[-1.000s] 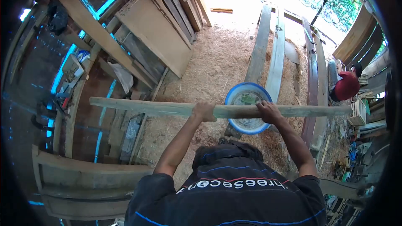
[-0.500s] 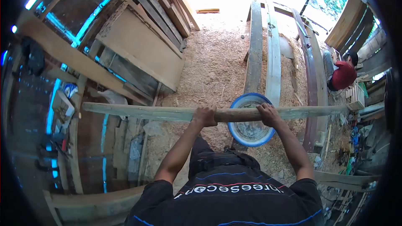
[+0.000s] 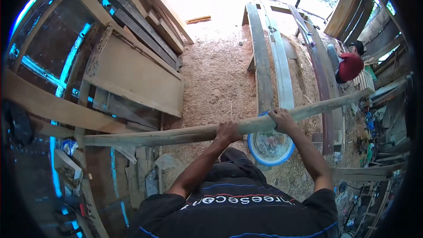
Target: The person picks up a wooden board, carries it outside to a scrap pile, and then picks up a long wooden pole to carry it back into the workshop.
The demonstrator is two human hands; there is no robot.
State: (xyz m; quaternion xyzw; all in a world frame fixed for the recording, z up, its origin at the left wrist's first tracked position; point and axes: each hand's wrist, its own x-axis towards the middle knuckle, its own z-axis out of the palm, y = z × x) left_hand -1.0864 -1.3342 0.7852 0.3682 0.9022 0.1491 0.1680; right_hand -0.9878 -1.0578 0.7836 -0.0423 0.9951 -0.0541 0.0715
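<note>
Stacked boards (image 3: 132, 75): lean against the left wall, above the near end of the plank; they sit lower and nearer in view than a second ago, so the person has turned or stepped.
Plank (image 3: 176, 135): a long, rough length of wood held across the body at about waist height. A second ago it lay level; now its left end is low and its right end rises toward the far right. My reading: it is being swung or carried round, not set down.
Left hand (image 3: 228, 131): fingers curled over the top of the plank, clenched around it near its middle, as before.
Basin (image 3: 270, 149): blue-rimmed, round, on the sawdust floor (image 3: 216, 75) below the plank and between the two hands; it shows nearer the body than before.
Right hand (image 3: 283, 120): fingers wrapped over the plank, gripping it just right of the left hand.
Seated person (image 3: 350, 65): in a red shirt, far right, well apart from the plank's high end.
</note>
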